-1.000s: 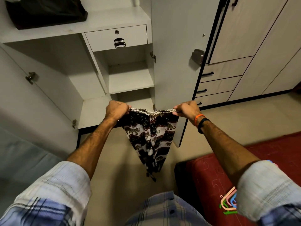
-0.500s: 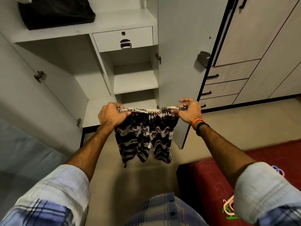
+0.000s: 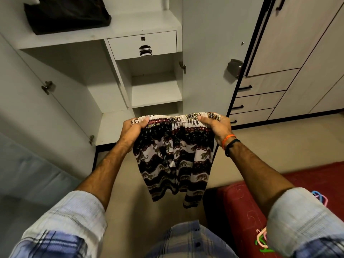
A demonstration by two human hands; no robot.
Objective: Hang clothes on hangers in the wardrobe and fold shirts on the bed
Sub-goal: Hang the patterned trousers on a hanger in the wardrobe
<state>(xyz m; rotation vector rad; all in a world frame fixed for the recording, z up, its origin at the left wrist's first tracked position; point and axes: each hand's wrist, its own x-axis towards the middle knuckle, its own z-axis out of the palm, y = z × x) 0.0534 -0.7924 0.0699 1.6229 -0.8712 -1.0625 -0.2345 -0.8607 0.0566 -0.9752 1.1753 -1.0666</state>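
A pair of black-and-white elephant-print shorts hangs in front of me above the floor. My left hand grips the left end of the elastic waistband, thumb on top. At the right end, my right hand grips the same waistband. The band is stretched flat between both hands and the legs hang straight down. The open white wardrobe stands just beyond the shorts. Coloured plastic hangers lie on the red bed at the lower right, partly hidden by my right sleeve.
A dark folded garment lies on the wardrobe's top shelf. Below it is a small drawer with a metal handle. The wardrobe door stands open on the right. Beige cabinets with drawers line the right wall.
Both hands have pulled the shorts nearer to me and spread the waistband wider. The cloth, bunched a second ago, now hangs flat. My view has tilted slightly.
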